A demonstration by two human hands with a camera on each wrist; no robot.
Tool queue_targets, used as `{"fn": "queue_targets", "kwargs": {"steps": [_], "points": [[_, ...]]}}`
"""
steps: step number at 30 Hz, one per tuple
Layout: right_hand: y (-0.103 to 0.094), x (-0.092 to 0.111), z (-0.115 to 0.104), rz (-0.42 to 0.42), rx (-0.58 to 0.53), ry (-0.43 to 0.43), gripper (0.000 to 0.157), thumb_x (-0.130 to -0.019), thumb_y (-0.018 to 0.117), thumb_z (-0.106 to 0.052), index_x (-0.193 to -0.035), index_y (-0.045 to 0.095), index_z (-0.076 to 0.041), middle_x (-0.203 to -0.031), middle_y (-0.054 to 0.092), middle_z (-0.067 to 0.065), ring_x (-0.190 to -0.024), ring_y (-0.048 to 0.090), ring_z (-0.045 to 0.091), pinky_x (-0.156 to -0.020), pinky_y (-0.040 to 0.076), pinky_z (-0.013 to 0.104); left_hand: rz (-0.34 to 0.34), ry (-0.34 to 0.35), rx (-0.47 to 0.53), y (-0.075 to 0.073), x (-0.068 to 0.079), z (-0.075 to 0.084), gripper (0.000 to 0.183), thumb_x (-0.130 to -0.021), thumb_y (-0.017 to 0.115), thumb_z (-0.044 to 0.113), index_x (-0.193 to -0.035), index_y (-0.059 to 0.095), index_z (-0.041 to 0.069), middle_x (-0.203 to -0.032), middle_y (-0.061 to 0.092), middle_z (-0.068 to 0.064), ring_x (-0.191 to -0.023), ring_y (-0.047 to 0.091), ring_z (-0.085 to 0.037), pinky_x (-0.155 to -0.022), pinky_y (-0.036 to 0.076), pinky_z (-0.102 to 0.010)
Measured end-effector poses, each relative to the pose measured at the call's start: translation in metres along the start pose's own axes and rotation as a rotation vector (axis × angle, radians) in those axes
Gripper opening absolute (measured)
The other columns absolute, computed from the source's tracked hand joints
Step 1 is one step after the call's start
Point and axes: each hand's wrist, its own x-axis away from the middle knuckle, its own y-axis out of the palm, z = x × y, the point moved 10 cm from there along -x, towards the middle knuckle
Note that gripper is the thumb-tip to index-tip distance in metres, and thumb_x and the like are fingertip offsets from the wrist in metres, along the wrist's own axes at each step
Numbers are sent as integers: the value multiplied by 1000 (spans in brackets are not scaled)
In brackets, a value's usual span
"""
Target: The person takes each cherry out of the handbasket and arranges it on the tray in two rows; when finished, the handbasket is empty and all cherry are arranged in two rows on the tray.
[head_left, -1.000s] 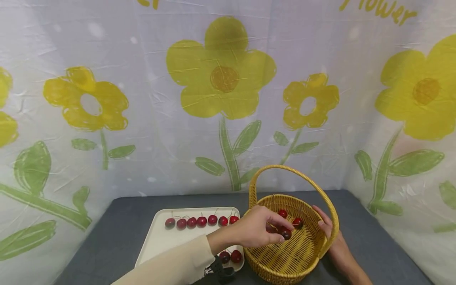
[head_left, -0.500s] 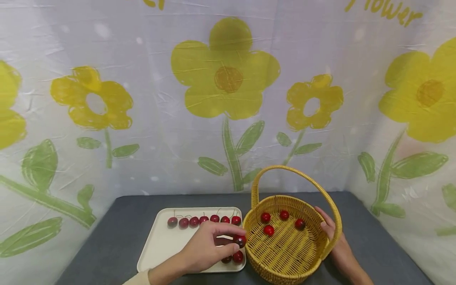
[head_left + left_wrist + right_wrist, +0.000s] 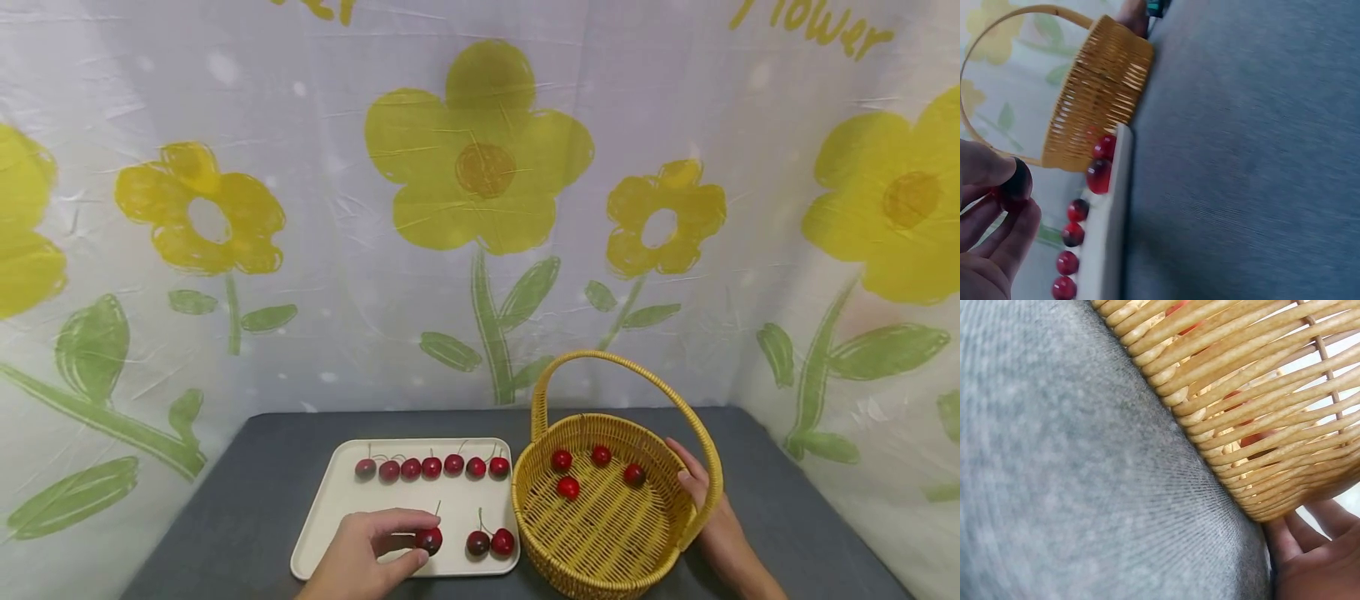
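Note:
My left hand (image 3: 367, 550) pinches a dark red cherry (image 3: 429, 541) between thumb and fingers over the front of a white tray (image 3: 330, 521). The cherry's stem points up; in the left wrist view the cherry (image 3: 1017, 184) shows dark on one side. To its right on the tray lie a dark cherry (image 3: 477, 544) and a redder cherry (image 3: 502, 542). My right hand (image 3: 708, 508) holds the right side of a yellow woven basket (image 3: 534, 542), thumb at the rim; in the right wrist view its fingers (image 3: 1329, 519) lie against the weave (image 3: 1272, 425). Several cherries (image 3: 567, 487) sit inside.
A row of several stemmed cherries (image 3: 431, 467) runs along the tray's back edge. The basket's tall handle (image 3: 600, 354) arches above it. A dark grey cloth (image 3: 262, 467) covers the table, with a flower-print curtain (image 3: 330, 333) behind.
My left hand has drawn back from over the basket, leftward to the tray's front, with a cherry still pinched in it. The right hand has stayed at the basket.

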Motion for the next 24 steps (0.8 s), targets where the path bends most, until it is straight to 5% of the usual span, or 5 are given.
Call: {"fn": "queue_targets", "kwargs": {"steps": [4, 13, 24], "points": [[-2, 0, 1, 6, 5, 1, 59, -122, 30, -42, -177, 21, -22, -163, 45, 0, -130, 61, -6, -98, 60, 24, -7, -88, 28, 4, 2, -19, 33, -94, 84, 6, -125, 78, -3, -113, 83, -10, -102, 80, -11, -93, 66, -34], [0, 2, 0, 4, -17, -4, 60, -122, 32, -41, -176, 21, -18, -151, 54, -19, -130, 63, -3, -97, 60, 24, -34, -58, -27, 17, -11, -23, 30, -94, 84, 6, -123, 80, -1, -113, 82, -10, -103, 79, -11, -93, 66, -36], [-2, 1, 1, 20, -3, 1, 59, -122, 32, -41, -176, 23, -21, -163, 47, -1, -130, 60, -7, -99, 59, 22, -1, -30, -201, 26, -28, -26, 28, -87, 89, 9, -115, 85, 7, -106, 84, 1, -100, 78, -7, -92, 64, -27]]}}
